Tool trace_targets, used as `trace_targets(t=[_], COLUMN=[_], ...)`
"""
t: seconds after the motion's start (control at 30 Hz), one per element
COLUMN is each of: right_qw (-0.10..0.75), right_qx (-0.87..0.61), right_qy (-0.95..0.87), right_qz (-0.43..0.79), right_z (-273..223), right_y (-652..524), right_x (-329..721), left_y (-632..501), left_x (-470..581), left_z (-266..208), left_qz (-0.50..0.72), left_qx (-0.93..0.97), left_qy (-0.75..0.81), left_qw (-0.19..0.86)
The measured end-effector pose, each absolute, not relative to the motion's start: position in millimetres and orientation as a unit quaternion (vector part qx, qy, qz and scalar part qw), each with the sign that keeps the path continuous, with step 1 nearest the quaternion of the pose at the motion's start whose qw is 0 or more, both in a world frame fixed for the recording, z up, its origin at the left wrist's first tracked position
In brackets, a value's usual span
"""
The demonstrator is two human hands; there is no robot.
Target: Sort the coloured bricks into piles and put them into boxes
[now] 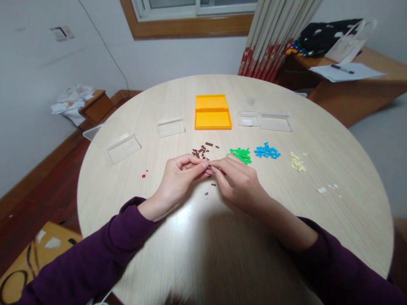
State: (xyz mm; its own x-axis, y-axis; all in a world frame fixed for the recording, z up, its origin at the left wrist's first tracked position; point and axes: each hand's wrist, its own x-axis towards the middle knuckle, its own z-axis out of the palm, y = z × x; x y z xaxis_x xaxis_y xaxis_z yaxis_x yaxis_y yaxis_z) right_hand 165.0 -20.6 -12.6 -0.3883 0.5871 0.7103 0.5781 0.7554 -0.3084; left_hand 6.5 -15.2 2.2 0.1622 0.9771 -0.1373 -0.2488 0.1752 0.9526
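Directly in front of the open orange plastic box [213, 119], on the near side of a round wood-grain table [178, 258], a person in purple sleeves [104, 250] brings both hands together fingertip to fingertip. The left hand [178, 178] and the right hand [238, 178] both pinch a tiny brown piece [209, 167], mostly hidden by the fingers. Between the hands and the box lies a scatter of brown brick-like pieces [202, 151]; two loose brown bits [213, 184] sit farther from the box, just below the hands. Forward and to the right of the box, a green pile [241, 155], a blue pile [267, 151] and a pale-yellow pile [297, 162] run outward in turn, with white bits [321, 190] beyond. Clear plastic cases flank the box, two at left [171, 134] and two at right [276, 123]. Red bits [143, 176] lie forward and left of it.
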Motion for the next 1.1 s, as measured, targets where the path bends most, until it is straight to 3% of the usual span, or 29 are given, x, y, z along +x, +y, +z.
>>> trace_targets(t=[0.67,0.8,0.97,1.1], right_qw=[0.483,0.479,0.447,0.415], right_qx=[-0.442,-0.445,-0.440,-0.425], right_qy=[-0.742,-0.744,-0.762,-0.788], right_qz=[0.141,0.136,0.164,0.164], right_z=[-11.2,-6.6,-11.9,-16.5], right_y=[-19.0,-19.6,-20.2,-24.0], right_x=[171.9,178.4,184.4,186.3], left_y=[-8.0,-0.7,1.0,1.7], left_x=[4.1,-0.3,-5.6,-7.7], left_z=[2.8,-3.7,-10.4,-15.5], left_qz=[0.479,0.466,0.400,0.315], left_qx=[0.414,0.523,0.729,0.824], left_qy=[0.408,0.436,0.435,0.384], left_qw=[0.658,0.564,0.344,0.272])
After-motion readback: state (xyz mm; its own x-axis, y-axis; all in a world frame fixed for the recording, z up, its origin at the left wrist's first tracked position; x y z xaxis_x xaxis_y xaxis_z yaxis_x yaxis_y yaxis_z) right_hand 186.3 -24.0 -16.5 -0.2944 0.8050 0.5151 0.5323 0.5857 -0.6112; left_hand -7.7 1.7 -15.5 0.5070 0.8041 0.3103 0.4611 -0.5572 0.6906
